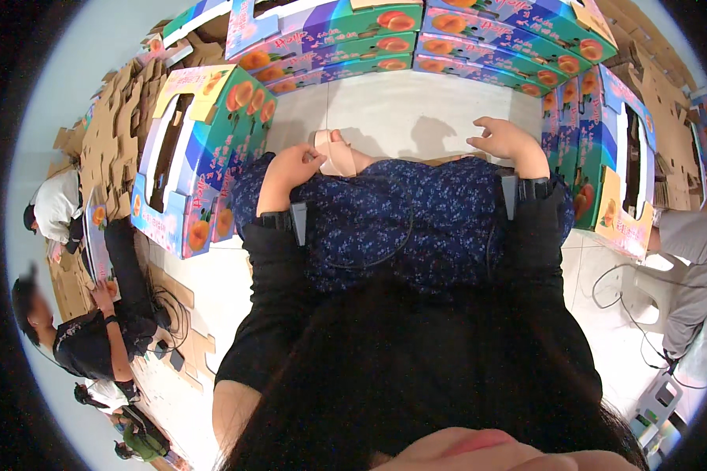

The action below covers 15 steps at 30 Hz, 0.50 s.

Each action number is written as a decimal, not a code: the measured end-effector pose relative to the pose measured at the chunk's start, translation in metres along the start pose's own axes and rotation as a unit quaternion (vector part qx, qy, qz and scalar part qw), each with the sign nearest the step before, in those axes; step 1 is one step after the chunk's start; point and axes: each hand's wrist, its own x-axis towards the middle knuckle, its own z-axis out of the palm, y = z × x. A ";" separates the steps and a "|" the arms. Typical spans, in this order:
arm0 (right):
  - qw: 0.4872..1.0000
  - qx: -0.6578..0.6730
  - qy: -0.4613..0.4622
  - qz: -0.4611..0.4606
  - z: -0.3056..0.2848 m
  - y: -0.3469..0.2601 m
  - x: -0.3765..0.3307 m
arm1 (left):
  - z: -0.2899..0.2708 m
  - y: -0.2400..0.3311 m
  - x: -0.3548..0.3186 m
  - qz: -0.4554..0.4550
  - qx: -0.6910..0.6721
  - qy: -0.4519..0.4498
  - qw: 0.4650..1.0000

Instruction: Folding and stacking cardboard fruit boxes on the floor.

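Over my lap, at the side of the dark blue floral skirt [369, 212], my left hand [294, 166] has its fingers curled in. No object shows between them. Just beyond its fingertips is my foot in a beige strapped sandal [337, 154]; whether they touch, I cannot tell. My right hand [511, 141] hovers past the skirt's other side, thumb and fingers apart and nothing in them. A dark band with a grey device sits on each wrist. Closest to my left hand stands a printed fruit carton [204, 153]; others [597, 149] stand right of my right hand.
Ahead, more printed fruit cartons [330, 47] are stacked in rows on the pale floor [401, 110]. Flattened brown cardboard [114, 133] is piled at the left, with several people beyond. A person in grey trousers [695, 275] sits at the right near loose cables [620, 282].
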 end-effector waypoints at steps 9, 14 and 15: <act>1.000 0.000 0.018 -0.012 0.002 -0.004 -0.007 | -0.001 0.003 -0.003 0.016 0.015 0.025 0.999; 1.000 0.009 0.013 -0.006 -0.001 -0.008 -0.009 | -0.002 0.004 -0.003 0.020 0.028 0.026 0.999; 1.000 0.011 0.011 -0.006 -0.001 -0.009 -0.009 | -0.002 0.004 -0.004 0.019 0.028 0.026 0.999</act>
